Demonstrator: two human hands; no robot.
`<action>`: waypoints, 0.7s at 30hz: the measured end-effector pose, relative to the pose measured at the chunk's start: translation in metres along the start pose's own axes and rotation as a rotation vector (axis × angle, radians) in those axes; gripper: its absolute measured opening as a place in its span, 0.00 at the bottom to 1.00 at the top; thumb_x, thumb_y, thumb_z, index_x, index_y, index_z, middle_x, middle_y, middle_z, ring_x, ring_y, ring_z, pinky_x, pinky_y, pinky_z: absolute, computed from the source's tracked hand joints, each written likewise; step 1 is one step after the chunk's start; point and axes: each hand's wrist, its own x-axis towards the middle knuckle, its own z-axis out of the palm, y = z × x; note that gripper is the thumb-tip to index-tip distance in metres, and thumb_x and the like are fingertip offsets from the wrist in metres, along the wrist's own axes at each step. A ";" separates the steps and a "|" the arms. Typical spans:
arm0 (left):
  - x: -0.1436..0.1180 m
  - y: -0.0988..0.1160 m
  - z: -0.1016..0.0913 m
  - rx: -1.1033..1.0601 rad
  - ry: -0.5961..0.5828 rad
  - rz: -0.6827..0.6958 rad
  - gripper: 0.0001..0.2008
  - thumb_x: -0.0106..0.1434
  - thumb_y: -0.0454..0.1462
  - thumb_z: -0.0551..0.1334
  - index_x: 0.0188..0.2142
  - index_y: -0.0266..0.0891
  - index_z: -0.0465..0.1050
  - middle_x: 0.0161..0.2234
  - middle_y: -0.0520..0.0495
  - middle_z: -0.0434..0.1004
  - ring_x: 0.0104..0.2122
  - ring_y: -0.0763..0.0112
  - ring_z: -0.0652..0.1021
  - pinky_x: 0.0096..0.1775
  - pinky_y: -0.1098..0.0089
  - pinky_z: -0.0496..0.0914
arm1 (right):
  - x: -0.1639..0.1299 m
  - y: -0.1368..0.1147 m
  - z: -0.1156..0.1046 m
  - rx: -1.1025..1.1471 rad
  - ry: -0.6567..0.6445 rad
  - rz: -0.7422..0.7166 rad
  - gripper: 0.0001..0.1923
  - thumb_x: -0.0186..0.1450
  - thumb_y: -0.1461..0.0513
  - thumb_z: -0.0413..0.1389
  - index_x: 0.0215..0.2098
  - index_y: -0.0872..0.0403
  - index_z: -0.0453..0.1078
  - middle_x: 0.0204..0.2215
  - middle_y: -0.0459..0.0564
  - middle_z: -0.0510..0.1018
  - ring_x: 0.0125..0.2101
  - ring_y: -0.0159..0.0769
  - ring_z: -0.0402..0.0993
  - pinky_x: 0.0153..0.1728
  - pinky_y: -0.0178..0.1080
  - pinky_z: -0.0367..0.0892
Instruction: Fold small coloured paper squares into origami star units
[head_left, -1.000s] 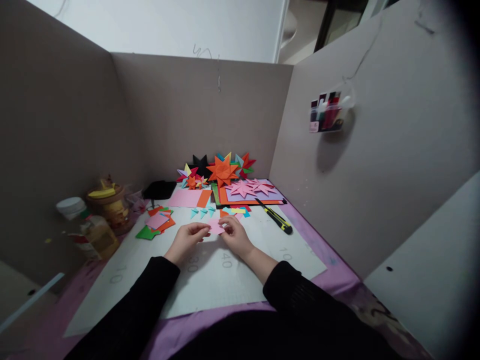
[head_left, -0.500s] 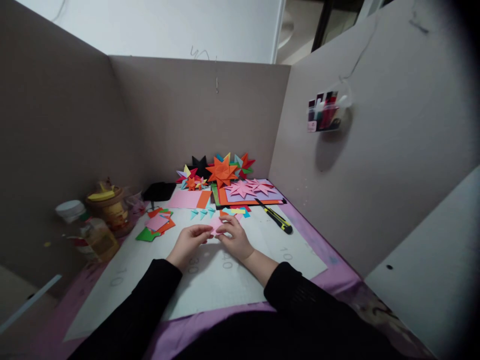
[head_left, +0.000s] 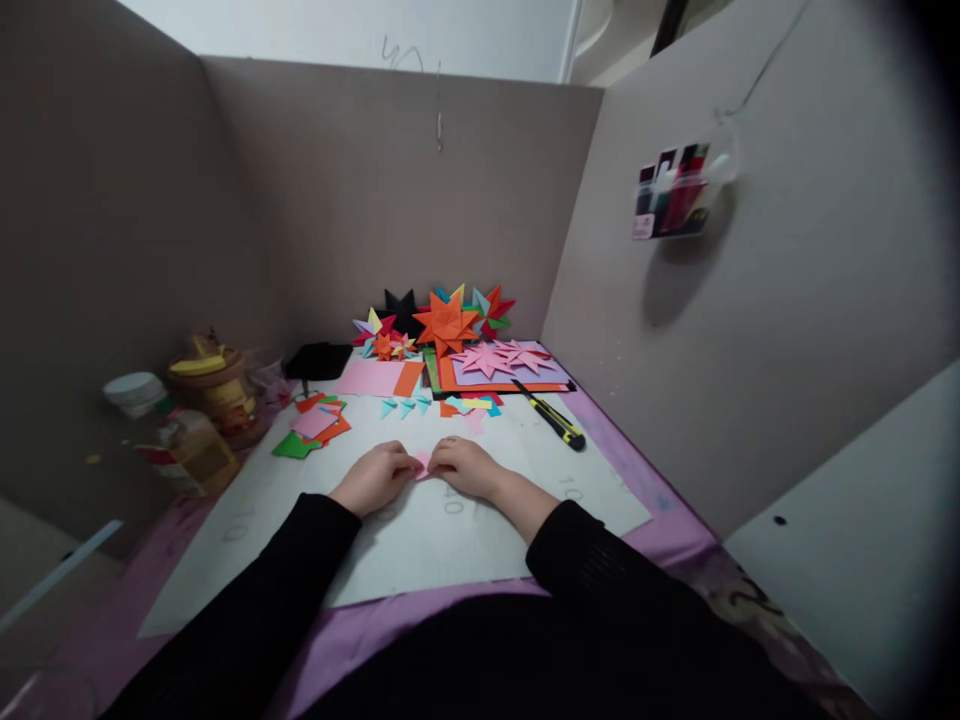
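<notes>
Though mostly hidden, pink paper (head_left: 422,462) pinched flat between left hand (head_left: 377,478) and right hand (head_left: 466,467): light, floppy (crease-prone), best gripped at edges.

We see a small pink paper piece (head_left: 423,462) lying low on the white cutting mat (head_left: 420,540) on the table; only a sliver of it shows, pale pink and flat; it sits between our left hand (head_left: 375,477) and right hand (head_left: 466,467), their fingertips pressed on its edges.

Folded paper (head_left: 422,462) lies on the mat (head_left: 420,540) between both hands; paper stars (head_left: 446,325) stand behind, knife (head_left: 553,423) right, jars (head_left: 202,385) left.
</notes>
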 end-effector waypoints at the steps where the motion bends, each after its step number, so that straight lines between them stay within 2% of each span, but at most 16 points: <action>1: -0.002 0.000 -0.001 0.051 0.000 0.057 0.13 0.59 0.35 0.55 0.37 0.43 0.78 0.35 0.43 0.76 0.36 0.65 0.74 0.40 0.68 0.65 | -0.001 0.002 -0.001 0.030 0.001 0.001 0.10 0.58 0.70 0.53 0.30 0.51 0.73 0.30 0.48 0.75 0.35 0.35 0.69 0.41 0.39 0.65; 4: -0.013 0.001 -0.002 0.162 -0.055 0.234 0.17 0.60 0.30 0.53 0.44 0.45 0.75 0.43 0.44 0.75 0.44 0.62 0.72 0.46 0.64 0.64 | -0.004 0.005 -0.001 0.088 0.017 -0.016 0.09 0.59 0.69 0.54 0.30 0.51 0.74 0.31 0.48 0.76 0.35 0.34 0.70 0.40 0.38 0.66; 7: -0.026 0.000 -0.003 0.253 -0.092 0.338 0.20 0.60 0.29 0.53 0.49 0.45 0.71 0.45 0.44 0.75 0.47 0.62 0.71 0.47 0.62 0.64 | -0.003 0.004 0.004 0.101 0.009 -0.067 0.10 0.59 0.69 0.53 0.31 0.52 0.74 0.33 0.49 0.77 0.36 0.34 0.71 0.41 0.37 0.66; 10: -0.034 0.000 -0.002 0.348 -0.078 0.373 0.19 0.61 0.29 0.52 0.49 0.43 0.70 0.46 0.45 0.75 0.46 0.63 0.73 0.46 0.63 0.67 | 0.000 0.002 0.008 0.124 -0.011 -0.081 0.08 0.59 0.69 0.54 0.32 0.53 0.74 0.35 0.50 0.77 0.37 0.33 0.71 0.42 0.36 0.66; 16: -0.038 0.004 -0.002 0.455 -0.079 0.439 0.16 0.63 0.31 0.50 0.46 0.39 0.72 0.45 0.44 0.76 0.44 0.64 0.75 0.44 0.65 0.70 | 0.004 0.001 0.000 0.168 -0.078 0.029 0.02 0.56 0.64 0.61 0.30 0.54 0.74 0.34 0.49 0.77 0.39 0.34 0.71 0.45 0.38 0.63; 21: -0.041 0.015 0.002 0.446 -0.072 0.393 0.14 0.64 0.32 0.50 0.45 0.40 0.72 0.43 0.45 0.77 0.43 0.64 0.75 0.43 0.64 0.70 | 0.005 -0.001 -0.003 0.140 -0.104 0.085 0.01 0.57 0.66 0.60 0.28 0.54 0.74 0.36 0.50 0.76 0.42 0.34 0.69 0.47 0.39 0.60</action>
